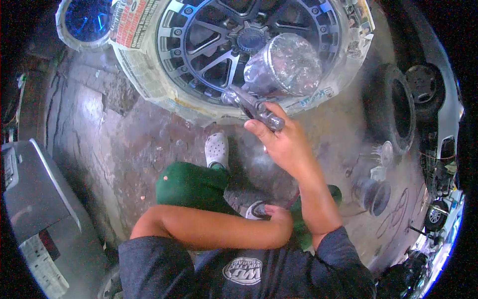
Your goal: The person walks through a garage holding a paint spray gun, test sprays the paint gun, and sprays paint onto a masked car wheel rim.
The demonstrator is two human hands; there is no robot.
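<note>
My right hand (284,142) is closed around a metal paint spray gun (254,107). Its cloudy, paint-smeared cup (284,67) tilts over the wheel's lower right part. The gun's nose points up and left at a dark multi-spoke wheel rim (211,65), apart from it as far as I can tell. Newspaper masking (142,74) with tape rings the rim. My left arm crosses my body, and my left hand (280,217) is closed near my lap. A thin dark air hose (295,197) runs down to that hand; the fingers are partly hidden.
A second masked round part (84,20), lit blue, is at upper left. A grey car panel or bumper (55,214) stands at left. On the right are a loose tire (398,109), a clear container (371,194) on the floor, and a vehicle (443,65). Concrete floor (107,134) lies between.
</note>
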